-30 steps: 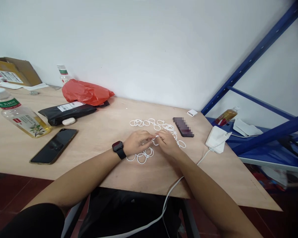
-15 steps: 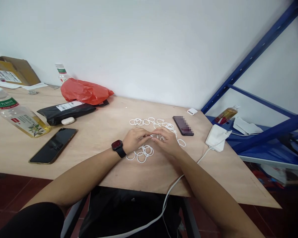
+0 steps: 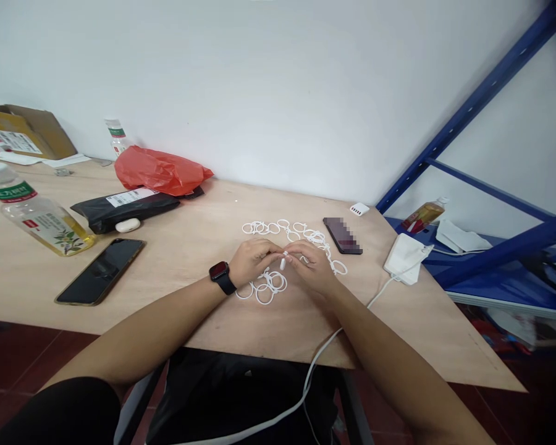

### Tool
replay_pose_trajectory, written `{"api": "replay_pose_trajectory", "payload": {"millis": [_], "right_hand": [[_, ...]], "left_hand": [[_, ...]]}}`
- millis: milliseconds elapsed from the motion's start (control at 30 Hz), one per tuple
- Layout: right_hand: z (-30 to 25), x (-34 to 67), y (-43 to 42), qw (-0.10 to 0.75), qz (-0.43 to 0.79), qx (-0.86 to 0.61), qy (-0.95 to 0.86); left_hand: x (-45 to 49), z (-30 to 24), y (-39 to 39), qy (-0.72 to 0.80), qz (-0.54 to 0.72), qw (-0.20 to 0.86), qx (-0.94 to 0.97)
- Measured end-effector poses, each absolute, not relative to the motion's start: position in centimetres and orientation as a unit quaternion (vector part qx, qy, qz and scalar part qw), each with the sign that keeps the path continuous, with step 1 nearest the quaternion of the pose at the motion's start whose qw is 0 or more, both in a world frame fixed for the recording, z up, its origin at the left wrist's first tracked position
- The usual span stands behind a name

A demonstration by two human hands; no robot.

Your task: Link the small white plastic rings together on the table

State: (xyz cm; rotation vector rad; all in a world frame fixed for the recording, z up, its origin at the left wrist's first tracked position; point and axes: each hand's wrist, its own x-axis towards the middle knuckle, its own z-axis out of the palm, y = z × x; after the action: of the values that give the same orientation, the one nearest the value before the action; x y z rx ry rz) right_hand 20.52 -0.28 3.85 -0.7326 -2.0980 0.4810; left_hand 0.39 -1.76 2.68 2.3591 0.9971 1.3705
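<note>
Held white ring (image 3: 283, 264) is turning since the last frame: its white strip is now showing narrow and nearly upright under the fingertips, probably a ring seen edge-on, while both hands are staying in about the same spot. Left hand (image 3: 250, 262) and right hand (image 3: 317, 268) are pinching it between them at its top, fingertips meeting; fingers are hiding the exact contact. Two-sided pinch is likely steadying a small, light piece, and holding it just off the table (image 3: 204, 222) is probably leaving room for turning it.

Loose rings are lying around the hands: near cluster (image 3: 269, 287) just below the left hand, far-left cluster (image 3: 261, 228) beyond it, right-hand string (image 3: 314, 236) running behind the right hand and partly hidden by it. Spread is probably keeping them within reach.

Dark phone (image 3: 343, 236) is lying just beyond the right-hand string, likely limiting room there. White cable (image 3: 327, 346) is running from the power strip (image 3: 404, 258) under the right forearm and over the table edge, possibly snagging that arm. Second phone (image 3: 101, 272), drink bottle (image 3: 44, 216), black parcel (image 3: 120, 210) and red bag (image 3: 162, 170) are sitting well left, not obstructing
</note>
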Motion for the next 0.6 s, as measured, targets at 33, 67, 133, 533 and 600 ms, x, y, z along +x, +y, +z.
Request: {"api": "replay_pose_trajectory", "payload": {"millis": [33,67,133,533,600], "right_hand": [[3.91,20.48,-0.37,0.422,0.191,-0.289,-0.837],[3.96,20.45,-0.45,0.424,0.192,-0.286,-0.838],[4.00,20.40,-0.54,0.426,0.194,-0.282,-0.837],[4.17,20.19,-0.93,0.432,0.195,-0.276,-0.836],[4.23,20.19,-1.03,0.427,0.187,-0.275,-0.841]], "left_hand": [[0.39,2.67,-1.76,0.344,0.467,0.122,0.805],[0.40,2.65,-1.76,0.348,0.467,0.125,0.804],[0.42,2.61,-1.75,0.352,0.467,0.128,0.801],[0.62,3.03,-2.23,0.341,0.475,0.159,0.795],[0.57,2.99,-2.18,0.345,0.473,0.161,0.795]]}}
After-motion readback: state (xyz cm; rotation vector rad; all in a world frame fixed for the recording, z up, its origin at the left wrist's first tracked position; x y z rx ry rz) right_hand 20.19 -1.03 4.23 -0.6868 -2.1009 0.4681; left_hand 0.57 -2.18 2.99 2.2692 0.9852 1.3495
